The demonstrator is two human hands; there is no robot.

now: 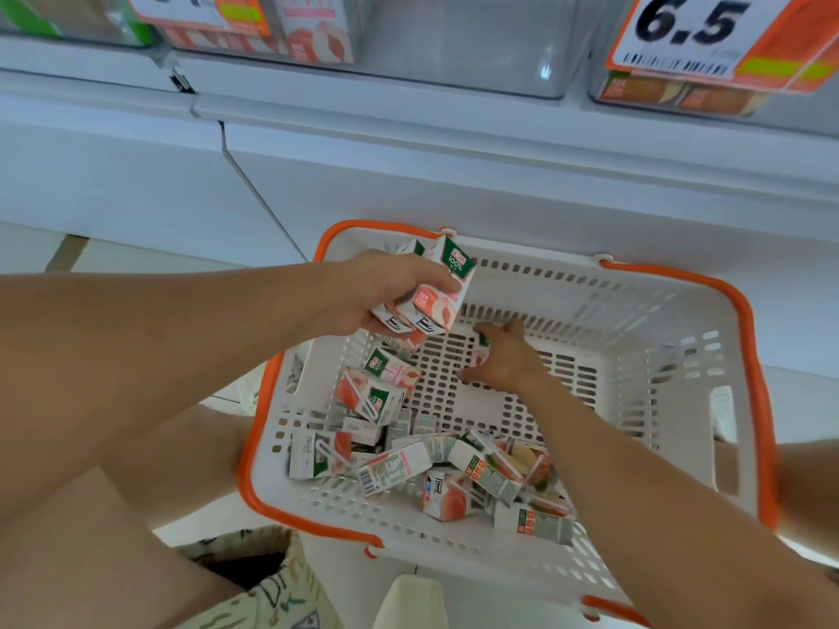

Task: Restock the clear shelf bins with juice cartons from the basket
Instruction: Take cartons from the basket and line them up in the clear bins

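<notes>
Left hand (377,292) is curled tight around a bunch of small peach juice cartons (426,297), held just above the far-left corner of the white basket (681,311). Right hand (508,356) is down inside near the far wall, fingers closing on one carton (482,349). The other loose cartons (436,460) pile along the basket's near-left side. The clear shelf bins (499,47) sit above.

A white shelf (408,108) runs across the top of the frame. On it stand clear shelf bins (476,61): the one at upper center holds a pink peach juice carton (318,34) at its left side, the one at upper right holds orange cartons (672,95) behind a price tag (694,34) reading 6.5. Below, a white basket (681,401) with orange rim sits on the pale floor (36,251).
</notes>
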